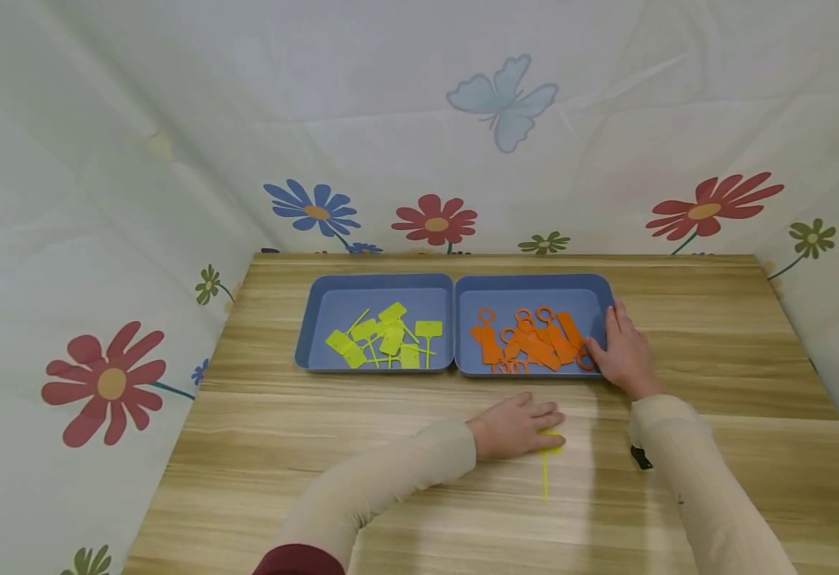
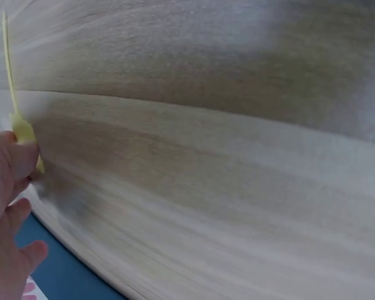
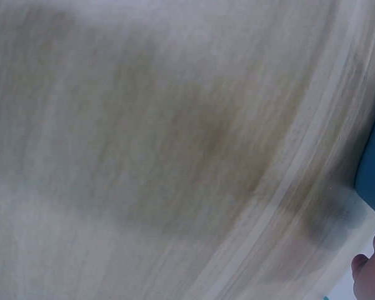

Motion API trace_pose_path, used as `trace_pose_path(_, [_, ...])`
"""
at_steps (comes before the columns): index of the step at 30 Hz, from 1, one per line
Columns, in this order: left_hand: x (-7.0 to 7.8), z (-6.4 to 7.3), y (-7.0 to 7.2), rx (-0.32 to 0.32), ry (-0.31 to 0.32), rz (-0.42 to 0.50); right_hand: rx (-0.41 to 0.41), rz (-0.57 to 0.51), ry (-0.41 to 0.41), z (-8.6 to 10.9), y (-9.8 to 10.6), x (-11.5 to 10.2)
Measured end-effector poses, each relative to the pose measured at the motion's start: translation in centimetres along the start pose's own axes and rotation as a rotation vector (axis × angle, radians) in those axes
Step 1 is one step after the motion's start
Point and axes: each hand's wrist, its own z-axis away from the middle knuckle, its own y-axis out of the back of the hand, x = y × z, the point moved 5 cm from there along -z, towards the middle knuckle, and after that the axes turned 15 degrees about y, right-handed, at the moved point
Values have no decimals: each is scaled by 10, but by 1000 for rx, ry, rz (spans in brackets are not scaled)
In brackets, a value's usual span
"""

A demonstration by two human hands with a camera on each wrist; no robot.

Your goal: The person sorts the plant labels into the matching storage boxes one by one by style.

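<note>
My left hand (image 1: 516, 427) pinches the flat head of a yellow plant label (image 2: 25, 134) between thumb and finger, low over the wooden table. The label's thin stem points toward the near edge in the head view. My right hand (image 1: 626, 355) holds the right blue tray (image 1: 534, 283) at its near right corner, thumb over the rim and fingers along the outer side. Inside that tray lie several orange tags (image 1: 537, 347) with ring ends. Several yellow plant labels (image 1: 390, 329) are piled in the left blue tray (image 1: 379, 282).
Both trays stand side by side toward the back of the wooden table (image 1: 282, 447). A small black object (image 1: 640, 458) lies beside my right forearm. A flower-printed white sheet (image 1: 362, 120) hangs behind the table and along its sides.
</note>
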Motion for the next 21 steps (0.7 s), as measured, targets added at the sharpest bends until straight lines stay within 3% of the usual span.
trace_pose_path(13, [-14, 3, 1, -106, 63, 254, -1, 0, 2, 0, -1, 1])
trace_pose_path(21, [-19, -1, -3, -149, 104, 357, -14, -1, -4, 0, -1, 0])
